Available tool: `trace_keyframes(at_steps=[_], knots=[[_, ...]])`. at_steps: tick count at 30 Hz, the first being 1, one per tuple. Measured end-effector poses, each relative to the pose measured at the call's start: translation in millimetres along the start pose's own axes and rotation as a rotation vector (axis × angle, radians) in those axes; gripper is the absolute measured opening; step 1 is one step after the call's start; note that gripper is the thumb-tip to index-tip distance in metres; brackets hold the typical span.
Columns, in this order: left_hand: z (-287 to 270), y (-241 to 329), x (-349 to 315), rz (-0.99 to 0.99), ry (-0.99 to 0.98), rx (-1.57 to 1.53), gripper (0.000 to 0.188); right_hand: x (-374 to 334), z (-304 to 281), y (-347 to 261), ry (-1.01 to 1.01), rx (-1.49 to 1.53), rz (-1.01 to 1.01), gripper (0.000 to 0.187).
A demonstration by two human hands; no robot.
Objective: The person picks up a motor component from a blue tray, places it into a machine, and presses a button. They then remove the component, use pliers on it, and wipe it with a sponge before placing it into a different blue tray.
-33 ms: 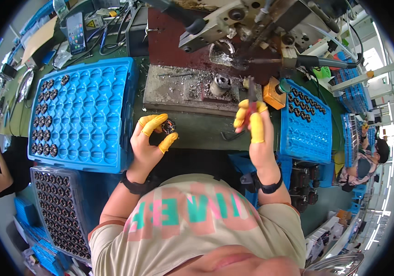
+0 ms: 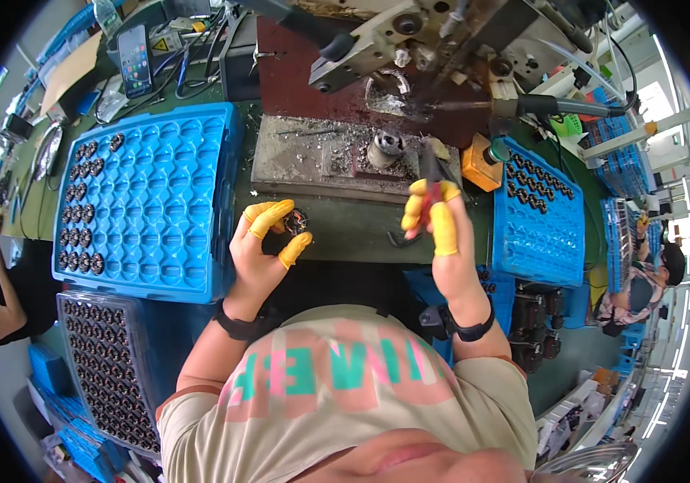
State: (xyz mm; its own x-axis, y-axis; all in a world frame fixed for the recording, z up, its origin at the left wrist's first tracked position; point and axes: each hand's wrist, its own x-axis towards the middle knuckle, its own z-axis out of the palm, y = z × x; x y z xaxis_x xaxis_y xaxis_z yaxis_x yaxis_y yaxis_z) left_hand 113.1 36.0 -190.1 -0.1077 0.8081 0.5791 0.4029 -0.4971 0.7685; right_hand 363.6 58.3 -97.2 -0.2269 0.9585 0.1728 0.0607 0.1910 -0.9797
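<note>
We held a small dark round wound part [image 2: 295, 221] in our left hand [image 2: 260, 249], pinched between yellow rubber-capped fingertips [image 2: 294, 249] just above the green bench top [image 2: 353, 229]. Our right hand [image 2: 442, 241] was closed around the red handles of a small pair of cutting pliers [image 2: 432, 179], its own capped fingers [image 2: 445, 229] wrapped on the grips and the dark nose pointing up and away from us toward the grey metal fixture plate [image 2: 321, 157].

The relation that mattered was sideways — the part lay to the left of the pliers and slightly lower, with bare bench between the two hands, so the left hand was on it and the right hand stood apart. We could not tell how the part's axis ran; it was too small in the grip.

Left of the left hand sat a large blue plastic tray of round pockets [image 2: 156, 201], filled only along its far-left columns. A narrower blue tray [image 2: 538, 229] holding dark parts at its top lay to the right — just beyond an orange block [image 2: 478, 165]. A silvery cylindrical piece [image 2: 384, 149] stood on the plate under the press head.
</note>
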Motion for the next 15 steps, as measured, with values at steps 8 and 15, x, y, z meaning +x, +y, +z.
trace_keyframes(at_steps=[8, 15], knots=[[7, 5, 3, -0.015, -0.001, 0.094, 0.046, 12, 28, -16, -0.212, 0.465, 0.128, 0.034], [7, 4, 2, -0.028, 0.048, 0.121, 0.049, 16, 13, -34, -0.131, 0.440, 0.121, 0.035]])
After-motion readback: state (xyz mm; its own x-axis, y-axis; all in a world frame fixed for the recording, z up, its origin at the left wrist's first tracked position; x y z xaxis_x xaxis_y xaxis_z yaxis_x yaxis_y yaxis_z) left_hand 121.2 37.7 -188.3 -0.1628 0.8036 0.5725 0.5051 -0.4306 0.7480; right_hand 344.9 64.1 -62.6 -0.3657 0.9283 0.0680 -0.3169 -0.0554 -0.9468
